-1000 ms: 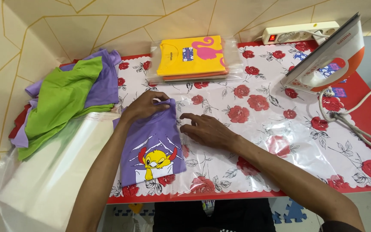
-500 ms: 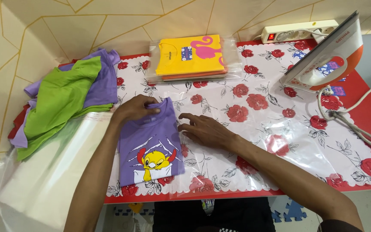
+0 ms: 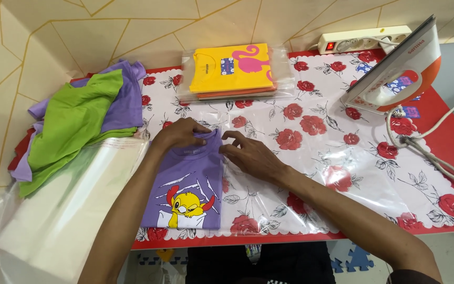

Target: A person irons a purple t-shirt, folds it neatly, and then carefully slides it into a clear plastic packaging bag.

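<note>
A folded purple shirt (image 3: 185, 184) with a yellow cartoon print lies near the front edge of the red table with a rose-patterned cover (image 3: 316, 126). My left hand (image 3: 181, 134) pinches the shirt's collar end. My right hand (image 3: 248, 153) rests at the shirt's upper right corner, fingers touching the fabric and a clear plastic bag (image 3: 269, 184) spread flat beside it.
A stack of bagged shirts with a yellow one on top (image 3: 235, 68) sits at the back. A pile of green and purple clothes (image 3: 80, 115) lies left, above loose clear bags (image 3: 64, 210). An iron (image 3: 400, 68) stands upright at right, its cord (image 3: 432, 152) trailing, beside a power strip (image 3: 363, 38).
The shirt has shifted slightly and straightened on the table. My right hand moved left, from the plastic onto the shirt's upper right corner. My left hand kept hold of the collar.
</note>
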